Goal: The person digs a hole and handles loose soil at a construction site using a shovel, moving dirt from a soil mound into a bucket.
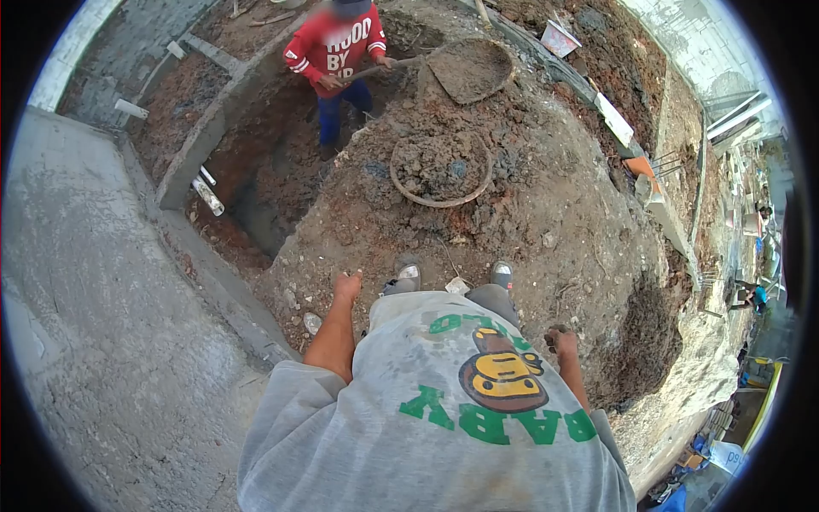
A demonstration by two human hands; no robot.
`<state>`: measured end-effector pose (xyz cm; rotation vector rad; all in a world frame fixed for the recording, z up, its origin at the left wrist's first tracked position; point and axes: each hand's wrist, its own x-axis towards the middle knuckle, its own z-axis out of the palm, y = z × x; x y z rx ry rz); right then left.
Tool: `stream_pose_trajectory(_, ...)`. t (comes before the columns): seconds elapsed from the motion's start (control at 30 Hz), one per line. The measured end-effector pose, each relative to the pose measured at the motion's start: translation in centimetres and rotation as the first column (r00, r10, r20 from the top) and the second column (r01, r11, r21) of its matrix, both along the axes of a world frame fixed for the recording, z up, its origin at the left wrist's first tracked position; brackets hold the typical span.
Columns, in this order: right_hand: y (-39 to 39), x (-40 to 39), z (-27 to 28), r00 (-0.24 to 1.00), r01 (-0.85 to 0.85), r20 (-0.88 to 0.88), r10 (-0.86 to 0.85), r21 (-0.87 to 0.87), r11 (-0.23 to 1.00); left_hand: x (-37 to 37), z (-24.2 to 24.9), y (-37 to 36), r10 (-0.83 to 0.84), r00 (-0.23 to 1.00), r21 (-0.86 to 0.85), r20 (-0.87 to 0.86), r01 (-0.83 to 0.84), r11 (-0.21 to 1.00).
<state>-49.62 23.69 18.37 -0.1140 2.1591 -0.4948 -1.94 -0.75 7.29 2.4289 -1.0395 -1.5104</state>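
Observation:
My left hand (348,286) hangs low beside my left leg, holding nothing, fingers loosely apart. On the other side, my right hand (561,341) is also lowered, with nothing visible in its slightly bent fingers. Ahead of my feet, a round shallow pan (445,204) heaped with wet mud rests on the dirt; neither hand touches it. Beyond it lies a second mud-filled pan (509,81). A co-worker in a red shirt (345,51) stands in the pit, both hands on a long-handled tool (375,71) reaching toward that second pan; its head is hard to make out.
A muddy pit (256,205) with water at the bottom drops away ahead left, bordered by a concrete beam (200,141). White pipes (207,196) stick out there. Rebar (670,162) projects at right. A bucket (560,40) lies at the back right.

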Motion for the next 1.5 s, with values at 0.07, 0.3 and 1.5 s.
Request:
stream_pose_trajectory(0.07,-0.6,0.1,0.8,1.0,0.012,-0.003,-0.012,0.004,1.0,-0.5,1.3,-0.3,-0.022,1.0,-0.005,0.014,0.022,1.0)
stream_pose_trajectory(0.3,-0.7,-4.0,2.2,0.995,0.067,-0.079,-0.062,0.06,0.996,-0.7,1.3,-0.8,0.024,0.999,-0.026,0.038,-0.023,0.999)
stream_pose_trajectory(1.5,-51.6,-9.6,-49.1,0.998,0.045,0.057,-0.027,-0.346,0.937,-18.5,-40.8,-32.2,0.164,0.985,-0.11,-0.054,-0.169,0.979)
